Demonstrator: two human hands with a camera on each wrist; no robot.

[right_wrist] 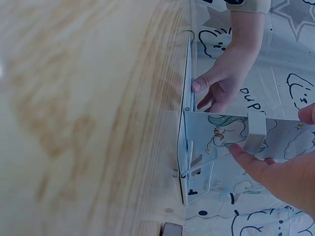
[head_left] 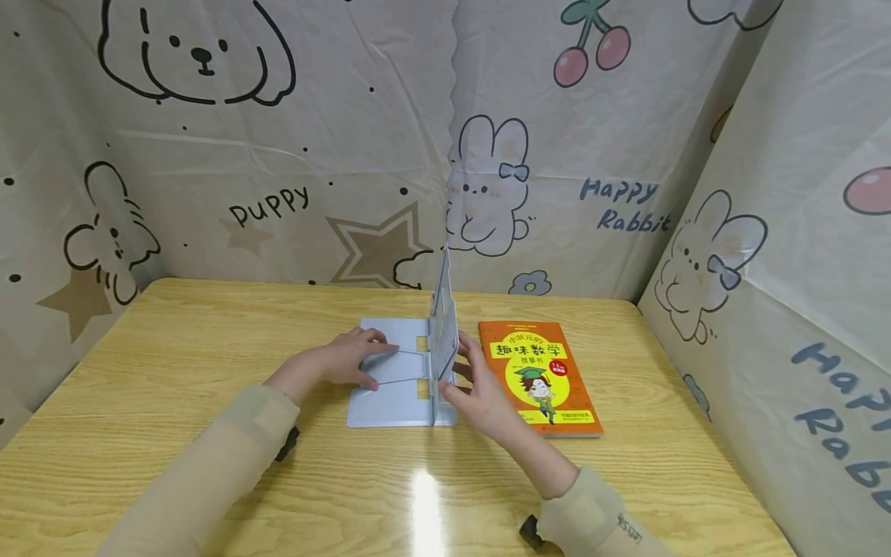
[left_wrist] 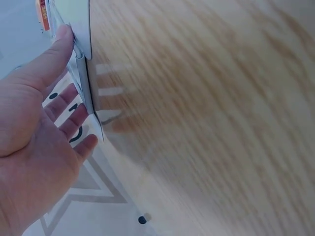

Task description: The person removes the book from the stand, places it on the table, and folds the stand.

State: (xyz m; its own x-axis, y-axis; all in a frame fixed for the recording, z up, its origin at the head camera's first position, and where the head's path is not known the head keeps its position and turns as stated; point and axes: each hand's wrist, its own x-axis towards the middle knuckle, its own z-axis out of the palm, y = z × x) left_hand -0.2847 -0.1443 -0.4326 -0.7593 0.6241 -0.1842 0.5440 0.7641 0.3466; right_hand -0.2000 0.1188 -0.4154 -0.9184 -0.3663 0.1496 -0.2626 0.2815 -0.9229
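A pale metal book stand (head_left: 390, 414) is on the table, its flat base to the left and a panel (head_left: 443, 325) standing upright. My left hand (head_left: 351, 356) rests on the base, thumb and fingers touching the flat part; in the left wrist view the fingers look loosely extended beside the stand's edge. My right hand (head_left: 483, 394) holds the upright panel at its right side and near edge. A cartoon drawing marks this panel in the right wrist view, where the index finger touches its face and a wire prop (right_wrist: 209, 172) stands below.
Just right of the stand an orange and yellow book (head_left: 578, 387) lies face up, partly behind my right hand. The wooden table (head_left: 313, 495) meets a printed cloth (head_left: 334, 139) at its back and sides.
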